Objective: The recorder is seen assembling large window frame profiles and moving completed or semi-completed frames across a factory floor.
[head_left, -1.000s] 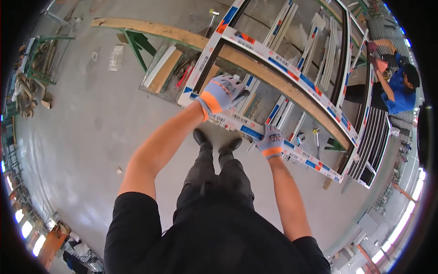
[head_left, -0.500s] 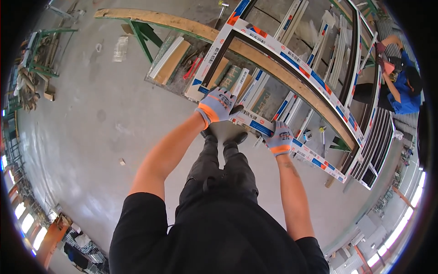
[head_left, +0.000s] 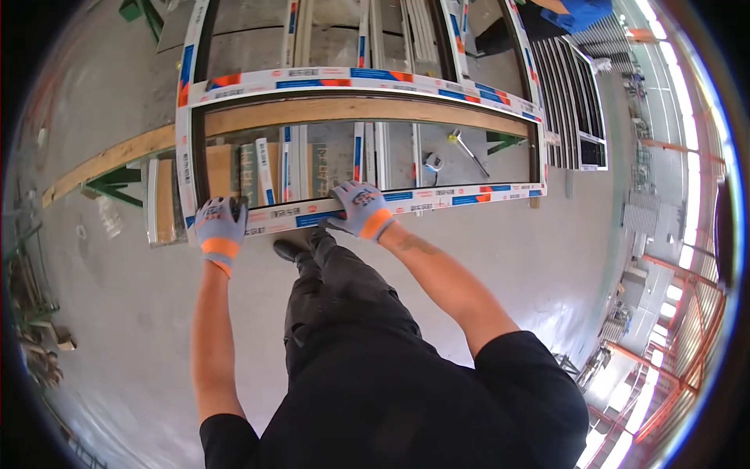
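A large rectangular window frame point(head_left: 461, 193), dark inside and covered in white film with blue and orange printing, lies in front of me. My left hand point(head_left: 221, 227), in a grey glove with an orange cuff, is closed round its near rail beside the left corner. My right hand point(head_left: 361, 207), gloved alike, grips the same rail left of its middle, fingers over the top edge and thumb toward me. Beneath the frame runs a wooden beam point(head_left: 117, 160) on green metal legs point(head_left: 117, 185).
Wrapped profiles and boards point(head_left: 166, 199) lie under the frame. A hammer point(head_left: 471, 154) and a tape measure point(head_left: 433, 162) are seen through its opening. Dark slatted panels point(head_left: 574, 102) stand at the right. A co-worker in blue point(head_left: 574, 14) is at the upper right.
My view has turned to the right, so the frame now lies nearly level across it. Both hands still hold the near rail. The co-worker has shifted toward the top edge, mostly out of view.
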{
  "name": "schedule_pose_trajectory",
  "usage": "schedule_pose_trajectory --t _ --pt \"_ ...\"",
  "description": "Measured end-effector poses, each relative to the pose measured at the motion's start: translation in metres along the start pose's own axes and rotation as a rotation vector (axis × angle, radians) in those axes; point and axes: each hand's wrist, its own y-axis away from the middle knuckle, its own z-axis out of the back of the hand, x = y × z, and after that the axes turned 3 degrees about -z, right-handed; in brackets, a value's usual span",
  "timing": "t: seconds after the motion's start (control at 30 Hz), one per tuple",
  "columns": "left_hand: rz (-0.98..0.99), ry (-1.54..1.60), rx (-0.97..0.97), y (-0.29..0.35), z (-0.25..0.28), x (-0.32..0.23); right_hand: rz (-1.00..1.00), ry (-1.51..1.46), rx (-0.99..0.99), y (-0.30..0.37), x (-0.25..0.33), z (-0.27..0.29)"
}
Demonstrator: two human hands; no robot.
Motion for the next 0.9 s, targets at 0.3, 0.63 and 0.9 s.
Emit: schedule_pose_trajectory --t 0.3,0.63,0.9 --pt "0.029 0.139 0.278 -0.025 0.057 -0.027 0.076 -0.278 -0.036 -0.131 0.157 0.023" --pt "0.051 0.372 0.183 0.046 0.008 0.085 -0.046 -0.188 0.608 -0.215 0.334 -0.047" --pt "0.097 0.631 0.295 0.079 0.007 0.121 -0.105 -0.294 0.541 -0.205 0.378 -0.085"
